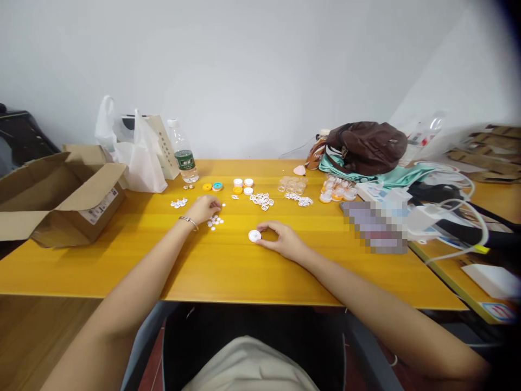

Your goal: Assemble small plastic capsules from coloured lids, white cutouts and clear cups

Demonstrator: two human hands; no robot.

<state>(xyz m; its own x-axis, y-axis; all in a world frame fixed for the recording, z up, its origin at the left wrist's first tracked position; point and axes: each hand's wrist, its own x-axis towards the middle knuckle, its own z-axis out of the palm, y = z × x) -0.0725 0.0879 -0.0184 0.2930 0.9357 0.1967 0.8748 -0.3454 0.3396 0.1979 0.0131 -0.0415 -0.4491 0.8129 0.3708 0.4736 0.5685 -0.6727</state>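
My right hand [285, 240] grips a small white round part [254, 235] by its edge, between thumb and fingers, at the table's middle. Farther left, my left hand [207, 208] wears a bracelet, and its fingers are curled together at the tabletop. Whatever is between those fingertips, if anything, is hidden. Just beside them lies a little pile of small white discs [215, 220]. Behind the hands are white openwork pieces [262, 201], several white, orange and teal round parts [243, 186], and clear round cups [292, 184]. More white pieces [179, 203] lie left of my left hand.
An open cardboard box [101, 212] stands at the left, near a white plastic bag [142, 157] and a water bottle [185, 155]. To the right are clear-and-orange parts [337, 189], a brown bag [368, 146] on teal cloth, a blurred-out flat object [376, 228] and white cables [482, 228].
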